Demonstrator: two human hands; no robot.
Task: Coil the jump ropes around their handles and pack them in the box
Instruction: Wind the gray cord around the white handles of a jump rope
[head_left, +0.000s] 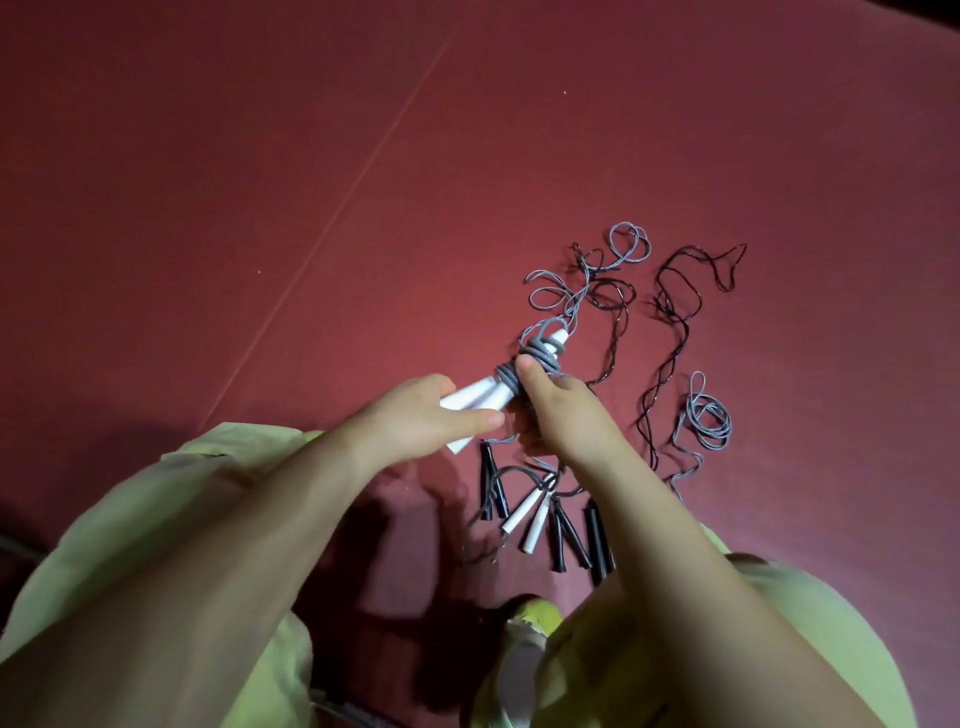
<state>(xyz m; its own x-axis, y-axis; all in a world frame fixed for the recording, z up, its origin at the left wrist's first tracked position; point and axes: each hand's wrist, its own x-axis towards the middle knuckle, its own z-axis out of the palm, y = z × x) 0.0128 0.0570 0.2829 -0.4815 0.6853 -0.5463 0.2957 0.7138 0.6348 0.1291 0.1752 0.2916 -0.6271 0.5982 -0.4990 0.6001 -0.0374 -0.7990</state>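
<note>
1. No brand, label or writing can be read on any handle, rope or surface.
2. The left hand (421, 423) reaches in from the lower left with its back to the camera. Its fingers wrap the near ends of a pair of white handles (475, 397), and one finger lies straight along their underside, pointing right.
3. The right hand (558, 402) comes in from the lower right, wrist bent toward the left hand. Its thumb presses on the grey rope coil (535, 358) wound round the middle of the white handles; the other fingers curl behind the bundle, mostly hidden.
4. The held bundle sits above the dark red mat (260, 182), tilted, with its far end pointing up and right. From that end the rest of the grey rope (597, 270) trails off in loose loops across the mat.
5. Under the forearms lie more handles — a second white pair (527, 517) between several black handles (566, 535), all close together.
6. To the right, black ropes (670, 322) snake over the mat, and another grey rope (704, 418) lies in a small loose coil well apart from the hands.
7. Pale green sleeves (130, 545) cover the upper arms.
8. The box is not in view.
</note>
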